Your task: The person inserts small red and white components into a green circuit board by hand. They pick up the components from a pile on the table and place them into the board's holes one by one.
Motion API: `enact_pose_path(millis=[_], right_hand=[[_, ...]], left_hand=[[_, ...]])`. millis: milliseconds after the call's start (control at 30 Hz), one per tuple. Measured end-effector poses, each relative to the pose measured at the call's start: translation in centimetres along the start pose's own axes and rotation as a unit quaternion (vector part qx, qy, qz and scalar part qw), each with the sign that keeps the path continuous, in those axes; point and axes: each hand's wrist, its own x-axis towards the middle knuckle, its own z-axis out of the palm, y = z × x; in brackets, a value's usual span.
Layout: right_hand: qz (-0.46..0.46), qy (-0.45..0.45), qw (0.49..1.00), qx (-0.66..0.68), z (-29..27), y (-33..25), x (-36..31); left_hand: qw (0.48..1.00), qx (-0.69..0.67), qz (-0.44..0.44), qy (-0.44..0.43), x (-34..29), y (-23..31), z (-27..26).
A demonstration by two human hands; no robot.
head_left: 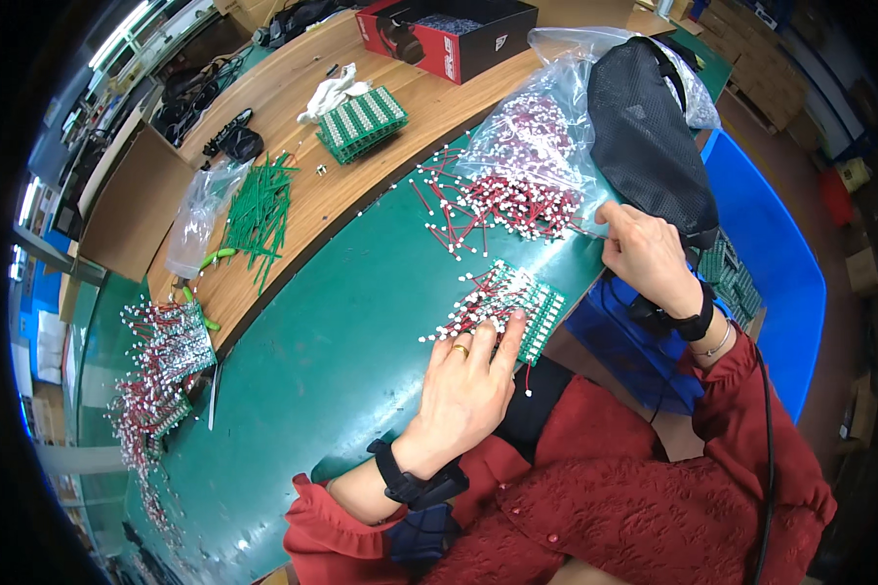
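My left hand (470,388) rests with its fingers stretched out on a green circuit board panel (539,330). The panel has rows of small white connectors, and short red wires with white plugs (478,310) cover its left part. Beyond it, a pile of the same red wires (522,207) spills from a clear plastic bag (580,156). At the right edge of this pile is my right hand (649,252), its fingers curled and thumb close to the index finger. Whatever lies between those fingertips is too small to make out.
A stack of green boards (361,125) stands beside a white glove (334,93). Green strips (260,210), wired boards (171,341) and green-handled pliers (215,257) lie to the left. A black bag (646,132) and blue bin (785,263) are at right; a black-red box (449,39) stands far back.
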Motion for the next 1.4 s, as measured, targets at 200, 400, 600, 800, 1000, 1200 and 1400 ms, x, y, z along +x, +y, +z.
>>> enact_pose_path(millis=[200, 400, 600, 800, 1000, 1200, 1400], right_hand=[[0.012, -0.042, 0.998, -0.055, -0.9, 0.1, -0.8], [0.088, -0.084, 0.953, 0.276, -0.6, 0.0, 0.3], [0.17, -0.211, 0.821, 0.503, 0.9, 0.6, 0.9], [0.002, -0.099, 0.935, 0.34, 1.8, 1.0, 1.0], [-0.039, -0.078, 0.933, 0.349, 0.0, -1.3, 0.6], [-0.145, -0.093, 0.923, 0.344, 0.5, -3.3, 0.2], [-0.158, -0.075, 0.925, 0.339, 1.2, -3.0, 0.1]], left_hand=[[1.0, 0.009, 0.0, -0.005, -0.1, 0.0, 0.2], [1.0, 0.006, 0.007, 0.013, -0.1, -0.1, 0.3], [1.0, 0.005, 0.001, 0.007, -0.2, 0.0, 0.2], [1.0, 0.002, 0.005, 0.011, -0.1, -0.1, 0.2], [1.0, 0.0, 0.011, 0.026, 0.0, -0.1, 0.2], [1.0, 0.008, 0.005, 0.001, 0.0, 0.0, 0.1], [1.0, 0.012, 0.015, -0.004, 0.1, -0.1, -0.2]])
